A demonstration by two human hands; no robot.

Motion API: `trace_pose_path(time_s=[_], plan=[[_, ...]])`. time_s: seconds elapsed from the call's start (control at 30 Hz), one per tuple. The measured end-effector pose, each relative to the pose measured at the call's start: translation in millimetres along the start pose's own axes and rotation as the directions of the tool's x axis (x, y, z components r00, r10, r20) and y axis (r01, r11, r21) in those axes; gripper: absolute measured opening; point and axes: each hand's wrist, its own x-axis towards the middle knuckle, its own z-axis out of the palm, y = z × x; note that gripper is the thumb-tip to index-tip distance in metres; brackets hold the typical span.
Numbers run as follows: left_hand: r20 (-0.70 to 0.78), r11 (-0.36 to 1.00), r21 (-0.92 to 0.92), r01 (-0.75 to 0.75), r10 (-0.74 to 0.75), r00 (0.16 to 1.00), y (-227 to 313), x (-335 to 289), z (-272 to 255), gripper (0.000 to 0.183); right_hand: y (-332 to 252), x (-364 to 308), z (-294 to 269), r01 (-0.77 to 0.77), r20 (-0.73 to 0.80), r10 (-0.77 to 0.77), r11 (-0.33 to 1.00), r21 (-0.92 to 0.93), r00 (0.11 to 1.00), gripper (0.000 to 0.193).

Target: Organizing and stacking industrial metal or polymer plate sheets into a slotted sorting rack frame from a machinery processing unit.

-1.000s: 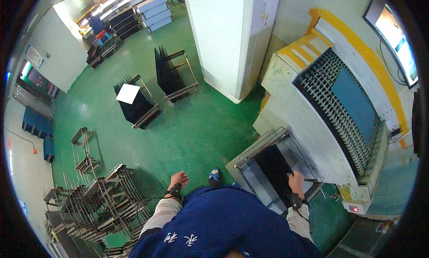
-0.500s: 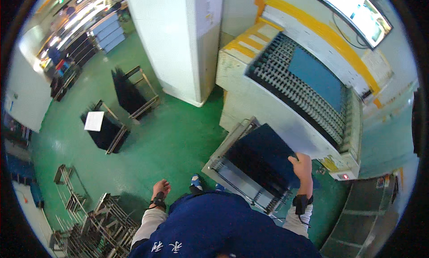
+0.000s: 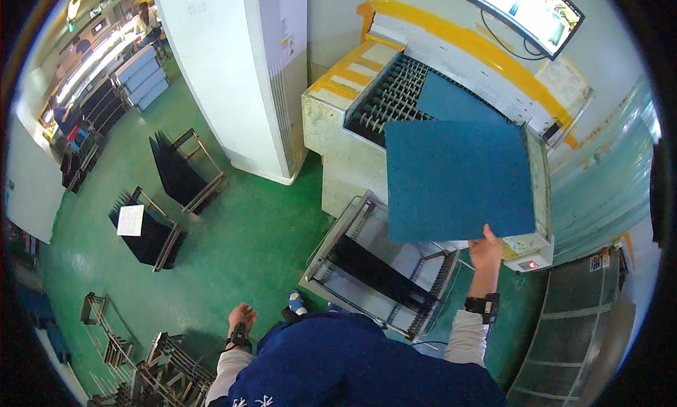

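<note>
My right hand (image 3: 485, 250) grips the lower edge of a large, flat blue panel (image 3: 458, 178), its thumb near the panel's lower right corner. The raised panel covers part of the roller conveyor (image 3: 388, 89), where a second blue panel (image 3: 455, 100) lies flat. Below it stands a metal rack (image 3: 330, 246) holding a row of dark upright panels (image 3: 381, 273); the held panel hides the rack's far right part. Away from the rack, my left hand (image 3: 242, 317) hangs low on the left, fingers loosely curled, with nothing visible in it.
Two racks of dark panels (image 3: 176, 171) (image 3: 144, 241) stand on the green floor to the left, one with a white sheet on top. Several bare metal racks (image 3: 166, 365) crowd the lower left. A white pillar (image 3: 233, 82) rises beside the conveyor; a grey cabinet (image 3: 568, 329) stands right.
My right hand has lifted the blue panel up from the rack toward the conveyor, turning its broad face into view. My left hand stays low and has shifted slightly in the picture.
</note>
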Motion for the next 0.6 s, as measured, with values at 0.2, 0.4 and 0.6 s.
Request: trace_pose_path(time_s=[0.2, 0.4, 0.6], plan=[[0.139, 0.996, -0.094, 0.0, 0.013, 0.99, -12.1, 12.7, -33.4, 0.013, 43.6, 26.9, 0.1, -0.098, -0.051, 0.114, 0.964, 0.246, 0.992, 0.017], [0.032, 0.993, -0.112, -0.02, 0.024, 0.999, -19.5, -7.7, -18.8, 0.01, 58.2, 53.6, -7.7, -0.194, -0.038, 0.205, 0.963, 0.186, 0.978, 0.016], [0.2, 0.978, -0.2, 0.062, -0.021, 0.979, -35.1, 29.5, -60.1, 0.015, 61.4, 73.1, 0.5, -0.247, 0.027, 0.246, 0.966, 0.07, 0.969, 0.021]])
